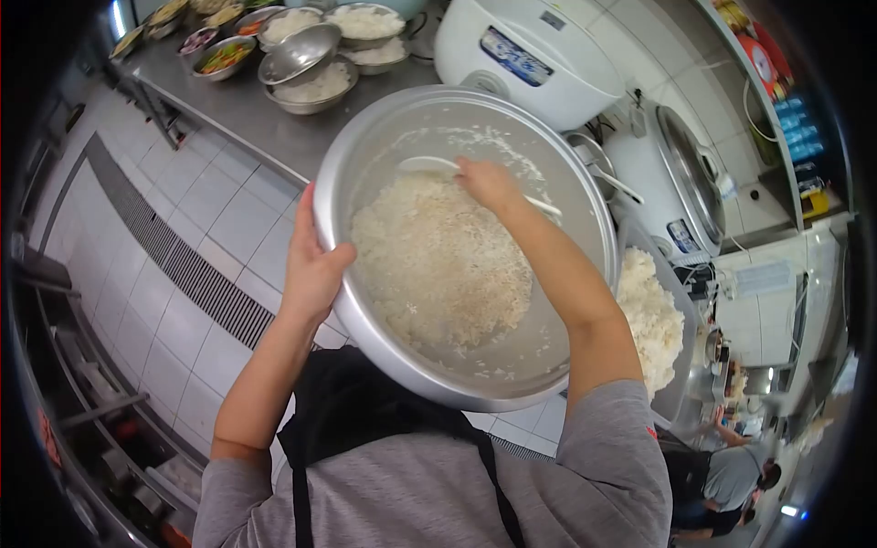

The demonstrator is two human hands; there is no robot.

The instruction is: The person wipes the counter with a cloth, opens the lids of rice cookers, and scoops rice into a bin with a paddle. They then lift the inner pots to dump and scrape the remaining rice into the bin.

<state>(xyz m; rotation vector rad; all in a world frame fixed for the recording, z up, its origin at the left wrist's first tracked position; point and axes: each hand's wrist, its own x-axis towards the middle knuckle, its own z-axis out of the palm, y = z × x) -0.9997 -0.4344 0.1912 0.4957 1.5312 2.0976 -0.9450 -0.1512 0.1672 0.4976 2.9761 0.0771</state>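
A large metal pot [598, 301] sits in front of my body, with cooked rice [438, 247] packed against its bottom. My left hand [312, 260] grips the pot's rim on the left, thumb over the edge. Inside the pot, my right hand [486, 183] is closed around a white rice paddle [427, 164], whose blade lies at the far edge of the rice. Part of the paddle's handle shows beyond my wrist. Loose grains cling to the pot's inner wall. To the right, a clear plastic tub [683, 356] holds a heap of white rice [650, 320].
A white rice cooker [530, 59] stands behind the pot, and another cooker [662, 178] with a lid is at right. Metal bowls of rice and chopped vegetables [226, 57] crowd the steel table [215, 96]. Co-workers [731, 475] stand at lower right. A drain grate [174, 242] crosses the floor.
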